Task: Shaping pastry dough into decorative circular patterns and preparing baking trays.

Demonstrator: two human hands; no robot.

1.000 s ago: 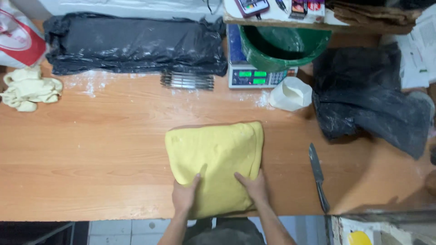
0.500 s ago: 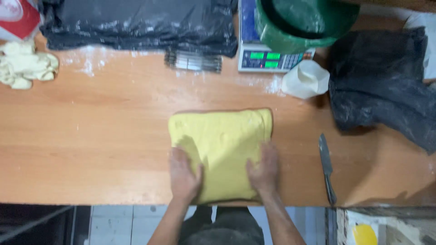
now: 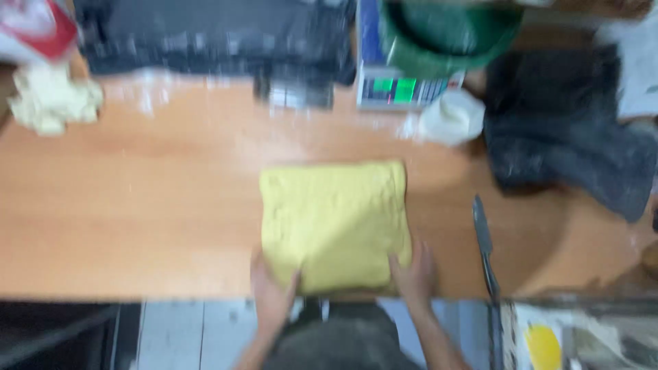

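A flat yellow slab of dough (image 3: 334,223) is lying on the orange wooden bench (image 3: 137,205), stretching away from both hands, left (image 3: 271,288) and right (image 3: 415,273), which are pressing its near corners with fingers spread, equally close.

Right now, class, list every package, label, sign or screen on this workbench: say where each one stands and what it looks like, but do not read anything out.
Scale screen: back of the table, under the green bowl; small glowing green rectangle in a pale grey body.
Red and white bag: far left back corner; blurred.
Yellow and white package: below the table edge, lower right; round yellow patch, blurred.
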